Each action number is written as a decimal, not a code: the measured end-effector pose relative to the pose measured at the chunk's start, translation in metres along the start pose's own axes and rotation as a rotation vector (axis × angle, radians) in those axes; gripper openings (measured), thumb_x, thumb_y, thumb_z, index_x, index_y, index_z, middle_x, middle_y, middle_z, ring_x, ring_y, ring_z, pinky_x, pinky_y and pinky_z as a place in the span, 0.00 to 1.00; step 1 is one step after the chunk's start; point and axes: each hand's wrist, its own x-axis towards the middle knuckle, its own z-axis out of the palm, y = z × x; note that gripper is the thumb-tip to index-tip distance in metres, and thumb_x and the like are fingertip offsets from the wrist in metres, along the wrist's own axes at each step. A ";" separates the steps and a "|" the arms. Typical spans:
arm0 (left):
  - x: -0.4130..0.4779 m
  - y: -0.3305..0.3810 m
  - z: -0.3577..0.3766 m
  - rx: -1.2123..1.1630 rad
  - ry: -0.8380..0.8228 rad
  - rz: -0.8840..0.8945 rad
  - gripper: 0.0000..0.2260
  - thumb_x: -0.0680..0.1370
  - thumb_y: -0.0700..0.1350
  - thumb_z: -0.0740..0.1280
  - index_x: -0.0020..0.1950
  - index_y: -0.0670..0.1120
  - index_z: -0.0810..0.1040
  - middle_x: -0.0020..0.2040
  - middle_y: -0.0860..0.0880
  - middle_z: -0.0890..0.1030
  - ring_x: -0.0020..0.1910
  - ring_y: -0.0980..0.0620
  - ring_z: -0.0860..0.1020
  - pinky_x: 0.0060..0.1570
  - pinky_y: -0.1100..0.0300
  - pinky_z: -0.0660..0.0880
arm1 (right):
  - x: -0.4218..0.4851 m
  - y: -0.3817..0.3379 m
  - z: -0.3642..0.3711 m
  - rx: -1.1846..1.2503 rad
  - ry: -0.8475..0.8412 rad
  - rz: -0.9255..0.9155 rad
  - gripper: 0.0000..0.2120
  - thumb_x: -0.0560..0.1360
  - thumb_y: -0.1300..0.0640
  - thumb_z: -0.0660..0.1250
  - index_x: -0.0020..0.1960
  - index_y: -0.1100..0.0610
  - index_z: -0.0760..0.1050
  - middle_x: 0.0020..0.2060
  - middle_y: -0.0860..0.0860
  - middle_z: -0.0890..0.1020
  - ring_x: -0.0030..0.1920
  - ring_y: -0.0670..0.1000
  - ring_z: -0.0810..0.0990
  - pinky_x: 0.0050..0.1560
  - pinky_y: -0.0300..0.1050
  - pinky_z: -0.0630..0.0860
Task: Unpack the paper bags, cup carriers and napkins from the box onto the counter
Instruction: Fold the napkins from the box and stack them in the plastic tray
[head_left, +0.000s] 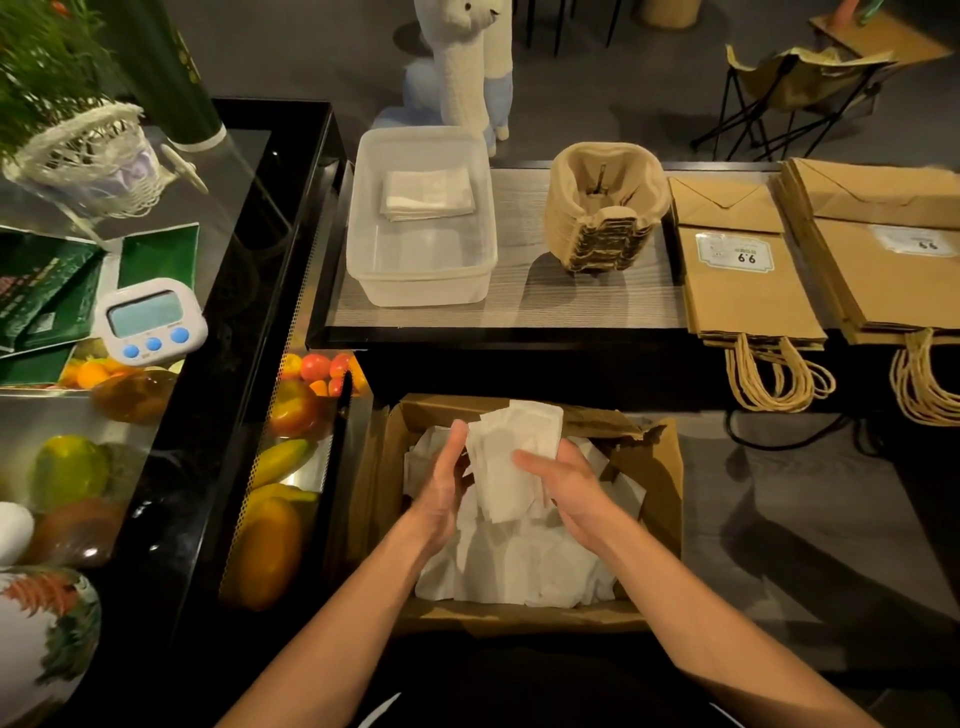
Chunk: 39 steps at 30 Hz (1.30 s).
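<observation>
An open cardboard box (657, 467) stands below the counter with loose white napkins (519, 566) heaped inside. Over the box, my right hand (561, 488) grips a bunch of white napkins (511, 452). My left hand (441, 483) presses its straight fingers against the left side of that bunch. On the counter (582, 306) sit a clear plastic tub (421, 280) with a small napkin stack (428, 195) inside, a stack of pulp cup carriers (600, 208), and two piles of brown paper bags (748, 280) (893, 260) whose handles hang over the front edge.
A glass display case (291, 447) of fruit stands left of the box. On its black top are a white timer (150, 319), green packets (47, 296) and a plant in a white basket (83, 150). A folding chair (800, 88) and a plush llama (472, 67) stand beyond the counter.
</observation>
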 end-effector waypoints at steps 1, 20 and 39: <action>-0.001 0.002 -0.001 -0.080 -0.010 -0.024 0.34 0.73 0.76 0.59 0.69 0.55 0.77 0.65 0.50 0.82 0.64 0.48 0.81 0.57 0.55 0.80 | 0.000 -0.001 0.000 0.029 -0.024 -0.020 0.23 0.77 0.53 0.73 0.70 0.48 0.72 0.61 0.49 0.82 0.62 0.51 0.81 0.63 0.55 0.78; 0.000 0.000 -0.005 -0.089 -0.201 -0.161 0.16 0.84 0.48 0.62 0.70 0.45 0.76 0.65 0.41 0.82 0.65 0.40 0.80 0.68 0.43 0.73 | 0.011 -0.013 -0.006 -0.514 0.181 -0.246 0.12 0.83 0.49 0.63 0.65 0.50 0.75 0.56 0.45 0.79 0.57 0.47 0.78 0.48 0.35 0.72; 0.003 0.004 -0.002 -0.372 -0.131 -0.135 0.32 0.83 0.67 0.49 0.72 0.46 0.77 0.68 0.38 0.79 0.68 0.38 0.77 0.70 0.42 0.71 | 0.005 -0.024 0.007 -0.769 -0.007 -0.375 0.15 0.81 0.51 0.65 0.67 0.45 0.74 0.59 0.40 0.76 0.60 0.42 0.75 0.58 0.40 0.75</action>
